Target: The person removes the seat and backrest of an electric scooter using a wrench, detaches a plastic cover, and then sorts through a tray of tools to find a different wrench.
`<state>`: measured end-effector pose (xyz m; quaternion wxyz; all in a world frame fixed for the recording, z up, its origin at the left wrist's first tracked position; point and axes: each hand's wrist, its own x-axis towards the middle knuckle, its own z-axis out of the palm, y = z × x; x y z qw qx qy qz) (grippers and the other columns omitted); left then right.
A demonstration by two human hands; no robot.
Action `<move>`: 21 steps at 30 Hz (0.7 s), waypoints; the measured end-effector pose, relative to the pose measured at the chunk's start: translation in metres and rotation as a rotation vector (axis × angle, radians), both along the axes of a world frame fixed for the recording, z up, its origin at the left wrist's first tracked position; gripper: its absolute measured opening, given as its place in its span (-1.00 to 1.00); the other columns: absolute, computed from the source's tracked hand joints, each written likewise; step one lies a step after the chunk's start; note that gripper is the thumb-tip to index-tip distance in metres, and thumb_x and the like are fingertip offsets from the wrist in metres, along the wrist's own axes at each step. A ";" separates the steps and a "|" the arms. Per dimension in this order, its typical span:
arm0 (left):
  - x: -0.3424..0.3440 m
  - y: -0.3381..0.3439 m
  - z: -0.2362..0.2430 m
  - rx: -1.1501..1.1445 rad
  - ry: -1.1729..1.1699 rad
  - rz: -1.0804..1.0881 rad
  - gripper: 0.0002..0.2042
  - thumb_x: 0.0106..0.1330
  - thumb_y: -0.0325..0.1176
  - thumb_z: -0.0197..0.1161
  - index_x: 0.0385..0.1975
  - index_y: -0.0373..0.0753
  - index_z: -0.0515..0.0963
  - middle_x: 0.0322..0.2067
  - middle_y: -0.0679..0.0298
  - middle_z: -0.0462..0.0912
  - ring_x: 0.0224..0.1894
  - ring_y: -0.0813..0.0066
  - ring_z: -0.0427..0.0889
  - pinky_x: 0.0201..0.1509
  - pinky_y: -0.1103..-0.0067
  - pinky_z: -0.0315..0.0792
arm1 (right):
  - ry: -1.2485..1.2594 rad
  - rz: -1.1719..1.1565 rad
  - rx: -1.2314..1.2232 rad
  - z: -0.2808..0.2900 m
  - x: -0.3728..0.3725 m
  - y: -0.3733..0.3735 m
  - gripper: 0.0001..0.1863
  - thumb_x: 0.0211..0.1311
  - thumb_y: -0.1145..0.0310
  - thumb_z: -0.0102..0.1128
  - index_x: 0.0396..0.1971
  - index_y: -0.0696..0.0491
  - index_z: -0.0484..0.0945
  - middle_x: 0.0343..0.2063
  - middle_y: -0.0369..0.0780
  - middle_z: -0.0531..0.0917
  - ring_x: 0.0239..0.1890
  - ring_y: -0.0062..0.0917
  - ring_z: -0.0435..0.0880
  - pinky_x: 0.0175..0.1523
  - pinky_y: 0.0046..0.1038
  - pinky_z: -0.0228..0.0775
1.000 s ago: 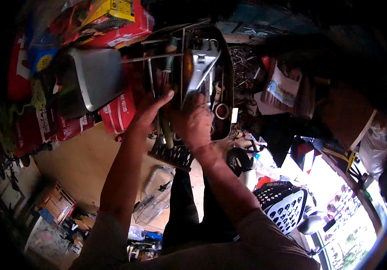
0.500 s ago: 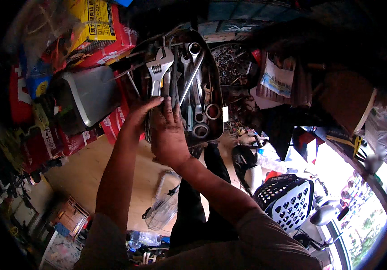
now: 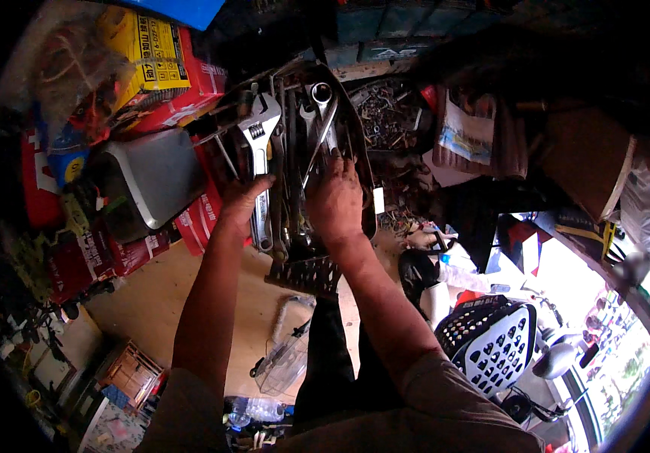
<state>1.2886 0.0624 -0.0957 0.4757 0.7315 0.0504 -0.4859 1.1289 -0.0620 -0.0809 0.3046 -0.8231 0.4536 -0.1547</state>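
Partly, the tool tray [image 3: 365,143] is hidden by the hands working over it. The adjustable wrench [image 3: 259,155] lies along the tray's left side, jaw end pointing away from the person; the thumb of the left hand [image 3: 243,204] crosses its handle, but the other fingers are out of sight, so whether they grip it I cannot tell. The right hand [image 3: 336,202] reaches in, fingers bent close together at the ring wrench [image 3: 322,94], covering its lower part; whether they hold it I cannot tell. Deep shadow blurs the tools between, and the loose metal parts [image 3: 385,109] beyond are too small to separate.
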 end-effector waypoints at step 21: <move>0.012 0.002 -0.006 -0.120 0.311 0.051 -0.56 0.35 -0.19 0.39 0.15 -0.25 0.55 -0.07 0.25 0.71 -0.07 0.37 0.71 0.01 0.46 0.61 | 0.065 0.081 0.209 0.043 0.020 0.051 -0.55 0.21 0.27 0.17 0.00 0.28 0.56 -0.05 0.13 0.63 -0.10 0.00 0.60 0.08 -0.14 0.46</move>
